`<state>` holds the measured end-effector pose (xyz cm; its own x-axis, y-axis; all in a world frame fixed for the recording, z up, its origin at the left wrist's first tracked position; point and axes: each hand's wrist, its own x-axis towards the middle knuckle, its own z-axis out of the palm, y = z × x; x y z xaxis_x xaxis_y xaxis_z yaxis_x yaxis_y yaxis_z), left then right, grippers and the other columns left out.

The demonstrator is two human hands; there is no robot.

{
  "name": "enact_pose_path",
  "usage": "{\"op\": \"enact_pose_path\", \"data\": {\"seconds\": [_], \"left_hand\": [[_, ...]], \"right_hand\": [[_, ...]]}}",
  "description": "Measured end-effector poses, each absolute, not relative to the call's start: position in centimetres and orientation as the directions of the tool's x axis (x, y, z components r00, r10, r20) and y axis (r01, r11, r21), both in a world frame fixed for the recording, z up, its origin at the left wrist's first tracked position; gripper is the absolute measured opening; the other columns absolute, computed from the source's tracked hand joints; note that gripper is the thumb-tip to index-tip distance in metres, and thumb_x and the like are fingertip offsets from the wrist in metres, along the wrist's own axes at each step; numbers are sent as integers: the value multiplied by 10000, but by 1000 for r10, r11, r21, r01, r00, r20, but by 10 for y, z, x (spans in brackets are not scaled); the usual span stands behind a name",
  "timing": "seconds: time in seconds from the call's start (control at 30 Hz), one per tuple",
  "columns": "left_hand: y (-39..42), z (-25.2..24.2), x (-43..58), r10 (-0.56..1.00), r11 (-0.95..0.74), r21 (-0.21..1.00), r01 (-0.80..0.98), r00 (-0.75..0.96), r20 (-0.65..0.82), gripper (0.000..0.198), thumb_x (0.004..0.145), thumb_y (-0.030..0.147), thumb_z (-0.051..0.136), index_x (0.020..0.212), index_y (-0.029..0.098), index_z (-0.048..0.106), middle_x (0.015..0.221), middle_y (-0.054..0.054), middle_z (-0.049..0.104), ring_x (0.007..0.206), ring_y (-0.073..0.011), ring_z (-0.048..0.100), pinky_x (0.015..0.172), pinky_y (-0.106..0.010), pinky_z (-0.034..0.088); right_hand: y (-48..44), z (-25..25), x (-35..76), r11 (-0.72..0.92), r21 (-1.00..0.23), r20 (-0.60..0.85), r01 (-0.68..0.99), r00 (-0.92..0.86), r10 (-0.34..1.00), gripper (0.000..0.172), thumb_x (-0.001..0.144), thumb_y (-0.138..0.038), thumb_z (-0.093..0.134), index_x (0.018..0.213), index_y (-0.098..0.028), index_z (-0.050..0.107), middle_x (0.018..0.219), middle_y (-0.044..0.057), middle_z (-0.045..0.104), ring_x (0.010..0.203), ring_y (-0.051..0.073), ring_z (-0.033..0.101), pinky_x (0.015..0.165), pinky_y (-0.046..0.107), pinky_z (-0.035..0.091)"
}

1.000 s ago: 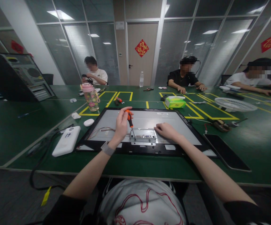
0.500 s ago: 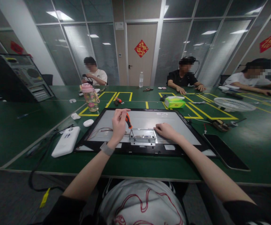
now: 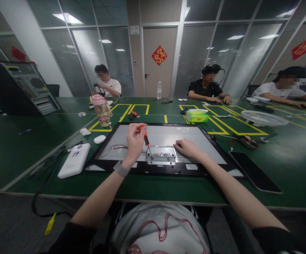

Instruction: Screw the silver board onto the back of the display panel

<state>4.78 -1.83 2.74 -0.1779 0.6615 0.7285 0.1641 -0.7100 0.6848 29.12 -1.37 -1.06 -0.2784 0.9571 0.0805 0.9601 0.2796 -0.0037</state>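
A flat display panel [image 3: 195, 141] with a black frame lies on the green table. On its near part sits a metal bracket [image 3: 160, 153] with a small board. My left hand [image 3: 135, 141] is closed around an orange and black screwdriver [image 3: 147, 139], whose shaft slants down to the bracket's left end. My right hand [image 3: 186, 147] rests on the panel at the bracket's right end, its fingers curled; whether they pinch anything is too small to tell. Thin wires [image 3: 113, 148] run over the panel left of the bracket.
Left of the panel are a white power bank [image 3: 75, 160], a white case [image 3: 99, 139] and a pink-lidded bottle [image 3: 102, 111]. A black phone [image 3: 255, 171] lies right. Behind are a green tissue pack [image 3: 197, 115] and a white ring [image 3: 264, 118]. Three people sit across the table.
The fingers of my left hand have shifted slightly on the screwdriver handle. My right hand has stayed in place. Across the table, the middle person's hand has moved to the right.
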Motion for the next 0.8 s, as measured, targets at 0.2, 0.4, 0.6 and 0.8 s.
{"op": "enact_pose_path", "data": {"seconds": [0.2, 0.4, 0.6, 0.8], "left_hand": [[-14, 25, 46, 696, -695, 709, 123, -134, 705, 253, 924, 316, 475, 1011, 189, 676, 930, -58, 648, 855, -149, 601, 785, -267, 460], [-17, 26, 47, 689, -717, 691, 92, -62, 722, 188, 876, 317, 567, 969, 211, 691, 927, -42, 622, 861, -136, 597, 740, -232, 474], [-18, 28, 48, 683, -713, 688, 136, -91, 725, 163, 859, 297, 585, 949, 213, 692, 936, -39, 586, 825, -121, 569, 694, -210, 472], [-17, 28, 48, 749, -659, 752, 11, -70, 658, 244, 904, 323, 500, 1025, 185, 661, 906, -55, 651, 778, -136, 622, 709, -249, 493]], "right_hand": [[-14, -11, 291, 275, -4, 74, 962, -274, 959, 385, 972, -344, 367, 794, -158, 653, 819, 118, 706, 766, 205, 630, 598, 266, 295], [-13, -11, 291, 277, -5, 68, 961, -276, 959, 393, 972, -349, 360, 815, -155, 664, 823, 122, 707, 764, 210, 627, 598, 267, 301], [-13, -12, 292, 280, -9, 81, 960, -278, 957, 389, 966, -344, 359, 818, -159, 668, 834, 122, 708, 766, 207, 620, 612, 264, 310], [-14, -12, 292, 289, -16, 87, 957, -287, 954, 396, 967, -351, 357, 795, -158, 657, 809, 120, 706, 748, 209, 624, 598, 270, 299]]}}
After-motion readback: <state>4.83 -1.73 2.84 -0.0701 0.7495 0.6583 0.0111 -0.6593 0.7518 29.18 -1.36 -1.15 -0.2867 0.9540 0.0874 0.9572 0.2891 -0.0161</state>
